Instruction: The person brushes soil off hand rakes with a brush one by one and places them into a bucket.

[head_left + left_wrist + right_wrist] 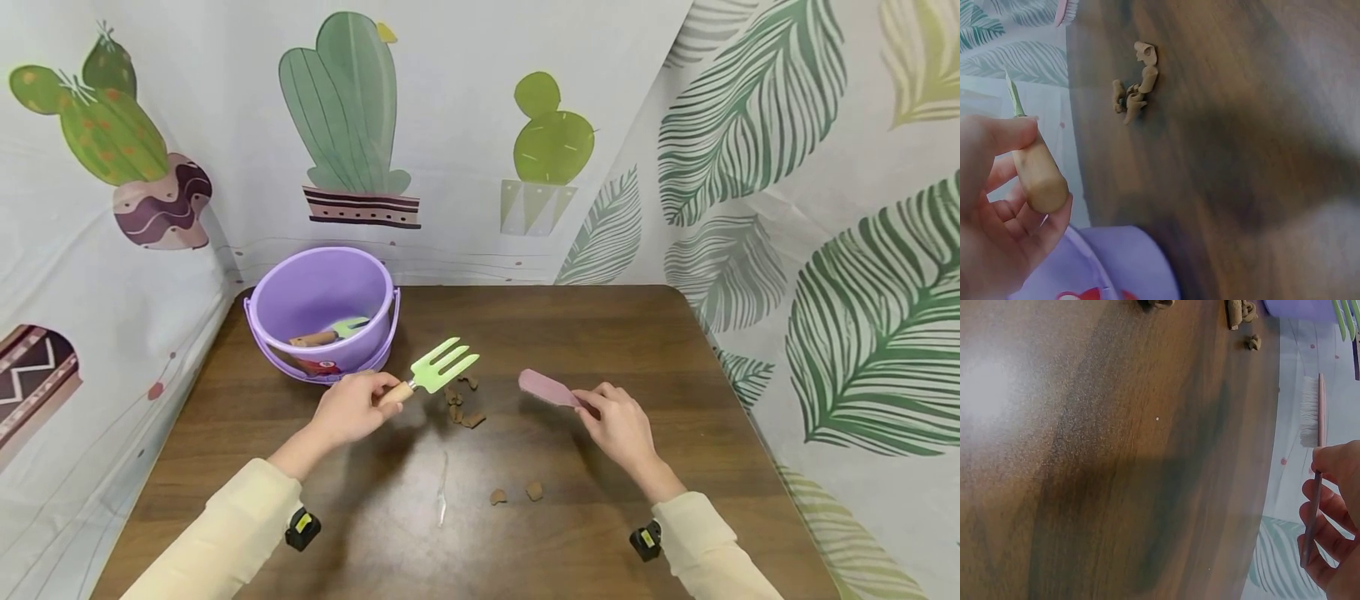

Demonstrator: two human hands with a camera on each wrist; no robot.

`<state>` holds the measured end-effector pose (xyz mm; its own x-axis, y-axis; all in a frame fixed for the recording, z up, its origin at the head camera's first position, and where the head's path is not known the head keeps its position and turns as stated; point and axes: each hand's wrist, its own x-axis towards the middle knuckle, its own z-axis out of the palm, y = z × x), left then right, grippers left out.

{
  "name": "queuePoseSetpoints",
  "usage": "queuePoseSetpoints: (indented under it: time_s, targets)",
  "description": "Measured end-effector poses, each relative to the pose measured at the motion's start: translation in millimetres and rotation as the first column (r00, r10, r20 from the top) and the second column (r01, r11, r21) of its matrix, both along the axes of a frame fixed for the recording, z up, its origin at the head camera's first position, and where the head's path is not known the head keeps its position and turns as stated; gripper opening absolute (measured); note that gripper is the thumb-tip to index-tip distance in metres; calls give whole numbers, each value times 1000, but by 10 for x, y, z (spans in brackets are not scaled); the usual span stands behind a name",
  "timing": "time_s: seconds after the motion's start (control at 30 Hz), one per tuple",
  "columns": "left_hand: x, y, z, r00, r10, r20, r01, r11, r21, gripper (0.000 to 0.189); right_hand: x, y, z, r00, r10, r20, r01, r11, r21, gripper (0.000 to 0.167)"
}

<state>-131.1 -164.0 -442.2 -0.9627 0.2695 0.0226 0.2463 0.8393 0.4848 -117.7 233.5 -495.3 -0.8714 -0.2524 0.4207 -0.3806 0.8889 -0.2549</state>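
Note:
My left hand [351, 410] grips the wooden handle of a small garden fork [442, 364] with light green tines, held above the table beside the bucket. In the left wrist view the handle's rounded end points toward the camera. A pink brush [549, 388] is pinched by its thin handle in my right hand [619, 423]. Its white bristles [1309, 412] show in the right wrist view, facing the table side. Between the two hands lies a small cluster of brown curled pieces [455, 398], with the fork's tines over their far edge in the head view.
At the back left stands a purple bucket [322, 268] with its handle lowered; a green-headed tool [315, 338] with a wooden grip lies inside. Two more brown pieces [534, 490] are nearer the front of the wooden table [600, 325]. A printed cloth [465, 100] hangs behind.

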Motion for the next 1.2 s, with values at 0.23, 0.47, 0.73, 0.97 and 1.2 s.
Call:
queuePoseSetpoints:
  time_s: [0.23, 0.47, 0.73, 0.97, 1.2]
  targets:
    - [-10, -37, 223, 990, -62, -124, 51, 995, -89, 19, -14, 42, 50, 1000, -16, -23, 15, 1000, -18, 22]
    - [-26, -109, 421, 981, -96, -168, 69, 985, -158, 22, -24, 90, 58, 999, -24, -30, 24, 1000, -18, 24]
    - [-53, -176, 614, 955, -138, -262, 73, 967, -245, 26, -19, 113, 75, 999, -14, -33, 14, 1000, -12, 24]
    - [-79, -259, 701, 939, -158, -306, 65, 954, -292, 25, -40, 126, 98, 999, -8, -48, 8, 1000, -4, 23]
    - [-86, -316, 849, 939, -144, -311, 44, 950, -308, 25, -45, 142, 106, 999, -5, -45, 5, 1000, 7, 23]
